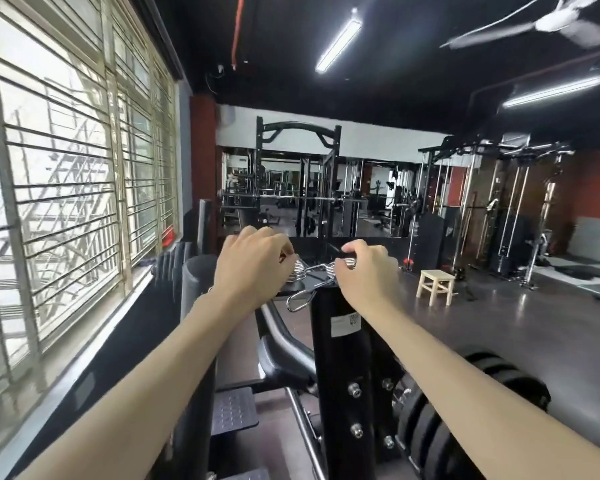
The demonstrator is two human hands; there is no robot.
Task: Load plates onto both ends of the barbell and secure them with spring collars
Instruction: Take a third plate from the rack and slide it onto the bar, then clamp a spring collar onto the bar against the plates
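hands: left hand (253,261) and right hand (368,271) fingers each pinch a spring collar (343,264).

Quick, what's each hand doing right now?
Left hand: grips a spring collar.
Right hand: grips another spring collar.

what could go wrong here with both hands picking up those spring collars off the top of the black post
1. The two spring collars look hooked together by their chrome handles, so pulling them apart may snag, or one may slip and drop.
2. The left hand and right hand pinch close to the coils, so a finger could get nipped.
3. A dropped collar could hit the black plates below.
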